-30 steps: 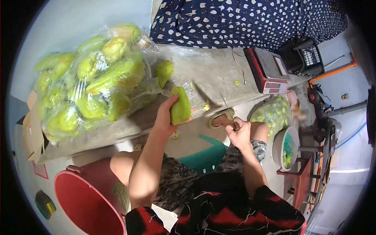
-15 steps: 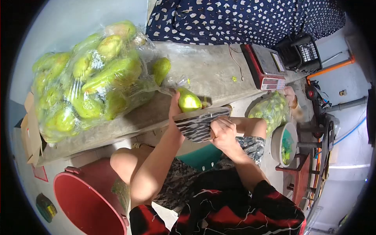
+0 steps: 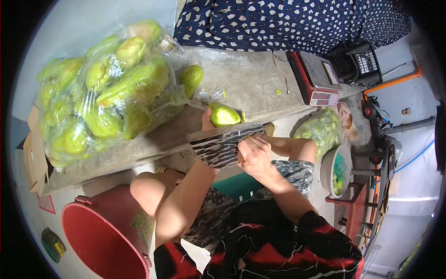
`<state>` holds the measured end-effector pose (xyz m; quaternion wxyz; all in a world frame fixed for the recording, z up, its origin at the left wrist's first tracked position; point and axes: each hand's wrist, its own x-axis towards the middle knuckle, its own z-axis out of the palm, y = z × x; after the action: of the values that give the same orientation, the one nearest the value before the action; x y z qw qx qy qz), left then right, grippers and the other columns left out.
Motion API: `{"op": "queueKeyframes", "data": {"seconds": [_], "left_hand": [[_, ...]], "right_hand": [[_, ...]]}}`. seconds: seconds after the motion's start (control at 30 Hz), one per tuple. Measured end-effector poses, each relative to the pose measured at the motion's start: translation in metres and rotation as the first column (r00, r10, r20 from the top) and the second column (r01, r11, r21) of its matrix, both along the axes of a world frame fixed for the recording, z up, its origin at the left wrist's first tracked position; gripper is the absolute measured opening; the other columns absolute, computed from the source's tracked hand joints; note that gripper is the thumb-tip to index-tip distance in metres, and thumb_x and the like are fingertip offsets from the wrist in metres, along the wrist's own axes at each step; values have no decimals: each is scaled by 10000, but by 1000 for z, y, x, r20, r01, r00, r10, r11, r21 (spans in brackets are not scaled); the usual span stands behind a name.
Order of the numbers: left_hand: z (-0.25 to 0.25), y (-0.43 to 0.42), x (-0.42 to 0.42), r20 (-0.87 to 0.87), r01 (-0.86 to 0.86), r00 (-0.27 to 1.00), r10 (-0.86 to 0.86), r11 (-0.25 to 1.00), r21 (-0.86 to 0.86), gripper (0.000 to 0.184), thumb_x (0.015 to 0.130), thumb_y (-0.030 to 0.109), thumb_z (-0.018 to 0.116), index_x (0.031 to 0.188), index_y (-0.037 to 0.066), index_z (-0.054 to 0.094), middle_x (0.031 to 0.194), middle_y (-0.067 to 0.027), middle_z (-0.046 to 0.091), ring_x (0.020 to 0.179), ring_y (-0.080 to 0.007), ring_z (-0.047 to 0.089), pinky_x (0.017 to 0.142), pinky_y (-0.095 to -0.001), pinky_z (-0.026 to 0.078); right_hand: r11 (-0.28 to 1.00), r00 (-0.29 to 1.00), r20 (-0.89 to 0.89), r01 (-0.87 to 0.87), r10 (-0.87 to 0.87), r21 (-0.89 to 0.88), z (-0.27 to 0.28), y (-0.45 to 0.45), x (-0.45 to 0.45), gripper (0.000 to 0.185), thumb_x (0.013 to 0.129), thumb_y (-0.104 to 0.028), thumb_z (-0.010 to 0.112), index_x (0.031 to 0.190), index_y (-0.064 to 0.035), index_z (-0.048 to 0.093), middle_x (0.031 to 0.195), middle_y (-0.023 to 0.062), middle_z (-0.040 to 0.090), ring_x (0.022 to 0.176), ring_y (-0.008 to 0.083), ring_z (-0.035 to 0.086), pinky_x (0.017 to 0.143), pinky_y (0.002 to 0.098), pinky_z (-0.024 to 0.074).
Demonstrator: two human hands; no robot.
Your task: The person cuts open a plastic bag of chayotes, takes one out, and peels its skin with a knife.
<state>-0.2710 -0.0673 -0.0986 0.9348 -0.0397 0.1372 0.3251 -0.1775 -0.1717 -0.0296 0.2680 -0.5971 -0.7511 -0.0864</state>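
My left hand [image 3: 207, 120] is closed round a green fruit [image 3: 224, 115], mostly hidden behind a wide knife blade. The knife [image 3: 218, 148], its broad face patterned with dark and light stripes, has its upper edge just below the fruit. Wrapped round the knife's handle end is my right hand [image 3: 255, 152]. Whether the blade touches the fruit I cannot tell. Another green fruit [image 3: 191, 80] lies on the concrete ledge [image 3: 241, 69], beside a large clear plastic bag [image 3: 111, 93] full of similar fruit.
A red scale [image 3: 312, 81] and a black crate [image 3: 360, 65] stand at the right of the ledge. Below are a bag of green pieces [image 3: 320, 130], a white basin [image 3: 329, 174] and a large red tub [image 3: 100, 232]. A teal basin [image 3: 237, 186] sits between my legs.
The knife, seen edge-on at first, has turned its broad face to view and moved left to the fruit with my right hand. The fruit has tilted, its end now facing right.
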Motion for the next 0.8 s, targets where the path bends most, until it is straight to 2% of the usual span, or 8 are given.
{"op": "queueKeyframes", "data": {"seconds": [0.27, 0.47, 0.53, 0.67, 0.73, 0.77, 0.8], "left_hand": [[-17, -1, 6, 79, 8, 997, -15, 997, 78, 664, 910, 635, 448, 1065, 11, 617, 960, -185, 689, 868, -289, 688, 800, -429, 581], [-6, -5, 5, 99, -15, 995, 6, 995, 99, 644, 932, 612, 431, 1074, 10, 609, 960, -186, 690, 866, -290, 686, 798, -431, 580], [7, -7, 6, -83, -57, 995, 63, 996, 69, 565, 931, 591, 404, 1007, 63, 591, 860, -120, 660, 761, -254, 654, 696, -410, 562], [7, -7, 5, 6, -18, 1000, 18, 998, 52, 523, 940, 566, 419, 1020, 78, 587, 877, -100, 642, 801, -251, 648, 747, -407, 549], [19, -12, 8, -123, -190, 974, 190, 982, 10, 441, 964, 505, 424, 1059, 99, 570, 956, -67, 619, 923, -233, 628, 822, -416, 517], [49, -12, 2, -340, -189, 929, 148, 978, -92, 377, 985, 449, 413, 1098, 118, 552, 1036, -39, 596, 1039, -212, 587, 884, -427, 479], [47, -10, 0, -293, -185, 942, 162, 981, -53, 382, 980, 453, 427, 1089, 114, 568, 1042, -52, 611, 1040, -239, 598, 885, -426, 489]], "right_hand": [[1000, 1000, 26, 15, -15, -4, 2, -3, 4, 197, 559, -36, 643, 664, -70, 480, 614, 71, 529, 576, 250, 579, 550, 368, 477], [1000, 999, 32, -2, 2, -5, 1, -3, 5, 191, 568, -46, 642, 660, -71, 477, 615, 72, 530, 578, 251, 580, 554, 366, 482], [1000, 999, 38, 9, -9, -13, 1, -3, 5, 194, 566, -52, 646, 662, -72, 478, 618, 65, 531, 575, 247, 579, 558, 364, 484], [1000, 1000, 25, 17, -16, -17, -6, -3, 11, 203, 570, -68, 665, 677, -76, 492, 623, 77, 535, 571, 258, 579, 541, 382, 480], [968, 974, 76, 221, -213, -119, -22, -7, 33, 201, 596, -71, 680, 693, -79, 505, 601, 86, 551, 565, 276, 599, 529, 399, 487], [913, 935, -21, 340, -354, -225, -29, -8, 46, 188, 631, -78, 686, 709, -82, 515, 573, 96, 562, 558, 294, 621, 533, 410, 505], [913, 929, -42, 352, -367, -205, -24, -8, 56, 183, 642, -76, 684, 712, -82, 515, 560, 94, 560, 555, 297, 626, 539, 406, 511]]}}
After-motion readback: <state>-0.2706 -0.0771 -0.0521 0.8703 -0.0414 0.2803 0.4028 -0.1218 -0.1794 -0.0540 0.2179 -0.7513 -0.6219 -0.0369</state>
